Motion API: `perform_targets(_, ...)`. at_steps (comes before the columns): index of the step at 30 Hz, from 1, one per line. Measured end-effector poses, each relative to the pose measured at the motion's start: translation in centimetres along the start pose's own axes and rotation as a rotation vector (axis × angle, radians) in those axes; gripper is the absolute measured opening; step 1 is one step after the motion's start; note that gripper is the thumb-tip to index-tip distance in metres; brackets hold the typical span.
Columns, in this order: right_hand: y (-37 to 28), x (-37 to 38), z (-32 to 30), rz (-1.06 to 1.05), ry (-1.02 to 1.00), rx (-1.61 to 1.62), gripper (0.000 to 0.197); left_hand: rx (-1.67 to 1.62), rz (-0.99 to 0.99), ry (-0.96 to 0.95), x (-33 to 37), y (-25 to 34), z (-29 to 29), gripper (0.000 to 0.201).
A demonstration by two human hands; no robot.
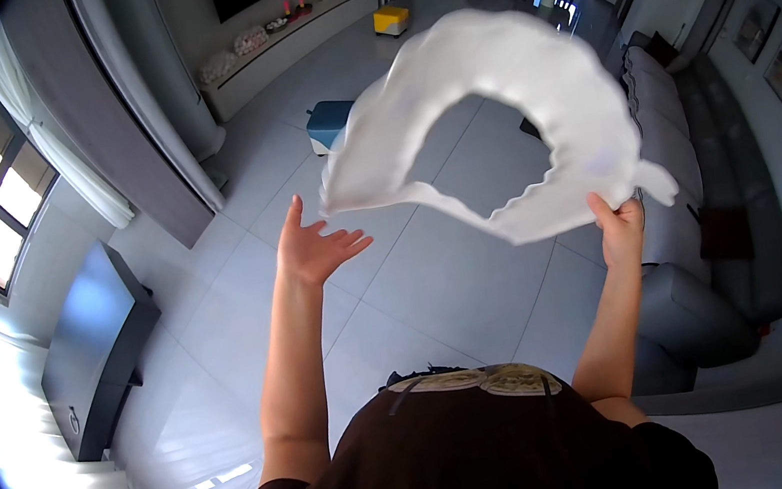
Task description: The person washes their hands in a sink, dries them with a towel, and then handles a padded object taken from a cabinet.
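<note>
A white cloth piece (473, 45) hangs spread in the air in front of me, curved like a ring with a large opening in its middle. Its edges are wavy and slightly blurred, so its exact kind does not show. My right hand (621, 225) pinches it at the lower right, where a short end sticks out past the fingers. On the other side, my left hand (316, 251) is open, palm up with fingers spread, just below the cloth's left end and apparently apart from it.
A grey sofa (691, 321) runs along the right side. To the left stands a dark, low table-like piece (98, 344) by the curtained window. Ahead are a blue stool (331, 124), a yellow stool (391, 21) and a long low cabinet (280, 43). Grey tiles (398, 294) cover the floor.
</note>
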State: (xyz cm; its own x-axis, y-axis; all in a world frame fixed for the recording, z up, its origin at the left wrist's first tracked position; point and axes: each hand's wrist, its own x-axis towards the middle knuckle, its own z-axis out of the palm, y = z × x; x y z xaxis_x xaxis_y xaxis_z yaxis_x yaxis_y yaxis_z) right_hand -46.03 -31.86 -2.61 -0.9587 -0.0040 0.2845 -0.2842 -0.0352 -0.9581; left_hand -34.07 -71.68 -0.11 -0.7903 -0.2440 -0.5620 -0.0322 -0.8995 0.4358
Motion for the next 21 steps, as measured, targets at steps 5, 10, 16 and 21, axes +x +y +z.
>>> perform_targets(5,1.4,0.2,1.1,-0.286,-0.168,-0.106,0.021,-0.326,-0.108,-0.498,3.2,-1.3,-1.8,0.095)
perform_targets(10,2.1,-0.2,2.2,-0.394,-0.279,-0.101,0.027,0.101,0.015,-0.579,6.4,-1.8,-3.2,0.062)
perform_targets(16,3.0,0.1,1.2,0.007,-0.214,0.502,0.046,0.272,0.255,-0.442,5.1,-0.6,-1.5,0.073)
perform_targets(21,1.6,-0.8,2.7,0.147,-0.106,0.609,0.054,0.537,0.554,-0.438,4.5,0.1,-1.7,0.076)
